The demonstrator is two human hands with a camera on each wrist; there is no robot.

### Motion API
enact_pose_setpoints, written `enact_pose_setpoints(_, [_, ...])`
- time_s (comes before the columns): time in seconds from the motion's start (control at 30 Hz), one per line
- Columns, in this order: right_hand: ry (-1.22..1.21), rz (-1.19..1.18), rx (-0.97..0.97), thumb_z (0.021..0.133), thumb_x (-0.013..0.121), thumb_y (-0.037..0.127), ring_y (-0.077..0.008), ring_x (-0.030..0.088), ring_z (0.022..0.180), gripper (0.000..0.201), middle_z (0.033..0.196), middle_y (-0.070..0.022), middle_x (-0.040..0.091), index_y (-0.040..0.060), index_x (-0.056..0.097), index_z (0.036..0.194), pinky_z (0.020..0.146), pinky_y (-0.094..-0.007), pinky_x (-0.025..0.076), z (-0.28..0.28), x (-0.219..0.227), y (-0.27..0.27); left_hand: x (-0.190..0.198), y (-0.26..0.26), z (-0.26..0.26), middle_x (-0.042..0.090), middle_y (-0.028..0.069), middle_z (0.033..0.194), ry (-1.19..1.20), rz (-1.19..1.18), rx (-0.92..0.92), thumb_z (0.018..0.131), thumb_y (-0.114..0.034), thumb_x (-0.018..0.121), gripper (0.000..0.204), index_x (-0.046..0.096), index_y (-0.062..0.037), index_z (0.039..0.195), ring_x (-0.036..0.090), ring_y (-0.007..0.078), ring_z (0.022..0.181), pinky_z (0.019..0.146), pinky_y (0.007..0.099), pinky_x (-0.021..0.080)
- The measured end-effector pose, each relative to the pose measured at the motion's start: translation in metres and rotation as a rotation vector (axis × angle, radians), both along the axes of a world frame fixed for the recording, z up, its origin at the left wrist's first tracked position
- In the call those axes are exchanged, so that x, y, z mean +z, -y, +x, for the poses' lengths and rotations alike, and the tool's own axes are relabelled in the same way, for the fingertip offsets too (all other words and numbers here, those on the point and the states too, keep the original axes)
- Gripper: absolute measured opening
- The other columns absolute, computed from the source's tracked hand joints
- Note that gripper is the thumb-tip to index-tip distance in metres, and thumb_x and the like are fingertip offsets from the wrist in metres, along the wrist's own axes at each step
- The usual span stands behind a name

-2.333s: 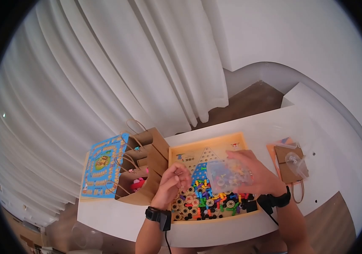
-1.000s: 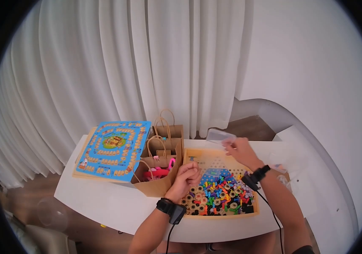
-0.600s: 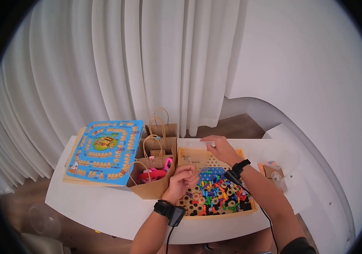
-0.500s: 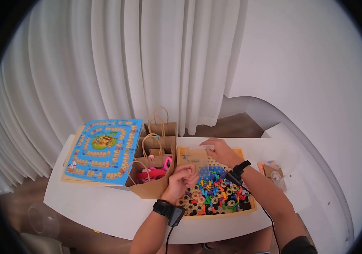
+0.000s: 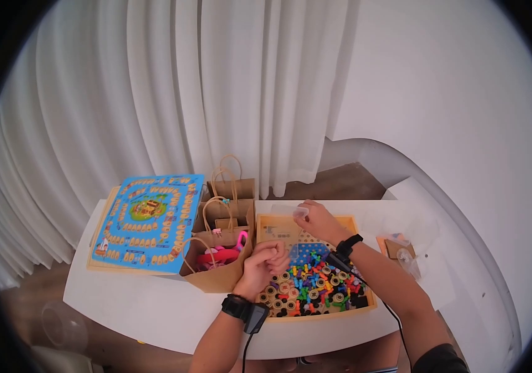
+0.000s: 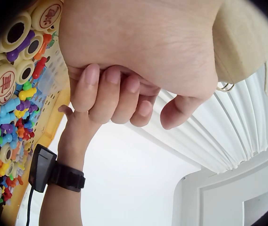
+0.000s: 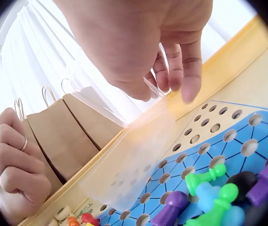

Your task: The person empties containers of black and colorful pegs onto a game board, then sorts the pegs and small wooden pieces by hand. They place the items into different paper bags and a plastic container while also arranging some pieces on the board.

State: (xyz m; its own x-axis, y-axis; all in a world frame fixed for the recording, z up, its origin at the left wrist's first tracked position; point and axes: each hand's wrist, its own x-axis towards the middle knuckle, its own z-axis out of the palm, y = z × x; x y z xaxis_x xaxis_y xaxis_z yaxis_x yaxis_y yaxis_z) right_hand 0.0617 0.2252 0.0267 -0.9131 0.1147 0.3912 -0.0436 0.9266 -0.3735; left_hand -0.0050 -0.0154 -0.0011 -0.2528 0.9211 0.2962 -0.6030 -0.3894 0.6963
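Observation:
My right hand [image 5: 317,222] pinches a thin-walled clear plastic box [image 7: 134,160] by its edge, over the far left part of a yellow-edged wooden game tray [image 5: 316,318]. In the right wrist view the box hangs tilted below the fingers, and the holed blue board [image 7: 204,165] shows through it. Loose pegs [image 7: 209,181] in bright colours lie heaped with round xiangqi pieces [image 6: 3,81] on the near part of the tray. My left hand [image 5: 265,267] hovers at the tray's left side, fingers loosely curled, holding nothing.
Brown paper bags [image 5: 224,273] stand in a row left of the tray, the nearest with pink and red things inside. A blue printed game board [image 5: 154,217] lies beyond them. On the white table's [image 5: 154,311] right side is a small card-and-plastic pile [image 5: 399,252].
The right hand has carried the clear box from above the middle of the tray up and back to its far left part. The left hand stays near the tray's left side.

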Motion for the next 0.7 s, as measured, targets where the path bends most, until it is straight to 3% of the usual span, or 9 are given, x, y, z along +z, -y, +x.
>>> enact_pose_setpoints(0.13, [-0.097, -0.016, -0.072, 0.094, 0.069, 0.022, -0.0428, 0.064, 0.1, 0.026, 0.102, -0.0245, 0.067, -0.0036, 0.068, 0.099, 0.091, -0.0454, 0.053, -0.006, -0.022, -0.008, -0.002, -0.001, -0.001, 0.028, -0.0032, 0.063, -0.035, -0.002, -0.001, 0.094, -0.033, 0.059, 0.04, 0.034, -0.0104, 0.072, 0.028, 0.0104, 0.055, 0.053, 0.029, 0.023])
enact_pose_setpoints(0.23, [-0.006, 0.022, -0.175, 0.093, 0.071, 0.024, -0.0435, 0.064, 0.095, 0.027, 0.1, -0.0236, 0.064, -0.0022, 0.068, 0.099, 0.087, -0.0477, 0.052, -0.006, -0.019, -0.012, 0.0, 0.0, 0.0, 0.029, -0.0031, 0.063, -0.023, -0.014, 0.002, 0.093, -0.033, 0.059, 0.04, 0.035, -0.0102, 0.072, 0.028, 0.0104, 0.055, 0.053, 0.0289, 0.023])
enact_pose_setpoints(0.33, [0.044, -0.053, -0.145, 0.091, 0.072, 0.029, -0.0391, 0.065, 0.1, 0.03, 0.103, -0.0185, 0.064, 0.0023, 0.065, 0.103, 0.086, -0.0489, 0.054, -0.002, -0.011, -0.011, 0.0, 0.0, 0.0, 0.029, -0.0031, 0.063, -0.019, -0.009, 0.0, 0.094, -0.033, 0.059, 0.039, 0.035, -0.0101, 0.072, 0.028, 0.0104, 0.055, 0.053, 0.0288, 0.023])
enact_pose_setpoints(0.43, [0.003, -0.166, -0.071, 0.088, 0.078, 0.029, -0.0325, 0.066, 0.091, 0.032, 0.101, -0.0145, 0.064, 0.0044, 0.066, 0.105, 0.08, -0.0419, 0.055, 0.006, -0.001, -0.011, -0.002, -0.001, -0.001, 0.029, -0.003, 0.063, -0.03, -0.013, 0.008, 0.093, -0.032, 0.059, 0.039, 0.035, -0.0101, 0.072, 0.028, 0.0103, 0.055, 0.053, 0.0288, 0.023])
enact_pose_setpoints(0.5, [0.011, -0.265, -0.033, 0.087, 0.083, 0.028, -0.0208, 0.063, 0.081, 0.034, 0.098, -0.008, 0.063, 0.0055, 0.067, 0.106, 0.072, -0.0337, 0.054, 0.02, 0.013, -0.011, -0.002, 0.0, 0.0, 0.027, -0.004, 0.067, -0.03, 0.022, -0.009, 0.095, -0.031, 0.058, 0.038, 0.034, -0.011, 0.073, 0.026, 0.0089, 0.056, 0.053, 0.0284, 0.02])
enact_pose_setpoints(0.53, [0.011, -0.266, -0.031, 0.087, 0.083, 0.028, -0.0208, 0.063, 0.081, 0.034, 0.098, -0.008, 0.063, 0.0055, 0.067, 0.106, 0.072, -0.0337, 0.054, 0.027, 0.016, -0.014, -0.002, 0.0, -0.001, 0.027, -0.004, 0.067, -0.03, 0.021, -0.007, 0.095, -0.031, 0.058, 0.038, 0.034, -0.011, 0.073, 0.026, 0.0089, 0.056, 0.053, 0.0284, 0.02])
enact_pose_setpoints(0.63, [0.032, -0.532, -0.14, 0.088, 0.083, 0.028, -0.0098, 0.06, 0.076, 0.036, 0.101, -0.0038, 0.064, 0.0042, 0.068, 0.11, 0.065, -0.0279, 0.051, 0.052, 0.022, -0.03, 0.0, 0.0, 0.0, 0.027, -0.0041, 0.067, -0.024, 0.01, -0.015, 0.095, -0.031, 0.058, 0.038, 0.034, -0.0109, 0.073, 0.027, 0.0088, 0.056, 0.052, 0.0284, 0.02])
enact_pose_setpoints(0.7, [0.143, -0.601, -0.177, 0.088, 0.083, 0.028, -0.0094, 0.061, 0.076, 0.036, 0.101, -0.0034, 0.064, 0.0043, 0.068, 0.11, 0.065, -0.0275, 0.051, 0.068, 0.026, -0.04, 0.002, 0.0, 0.001, 0.028, -0.0031, 0.063, -0.036, -0.038, 0.019, 0.092, -0.031, 0.059, 0.039, 0.034, -0.0103, 0.071, 0.027, 0.0105, 0.055, 0.053, 0.0294, 0.022])
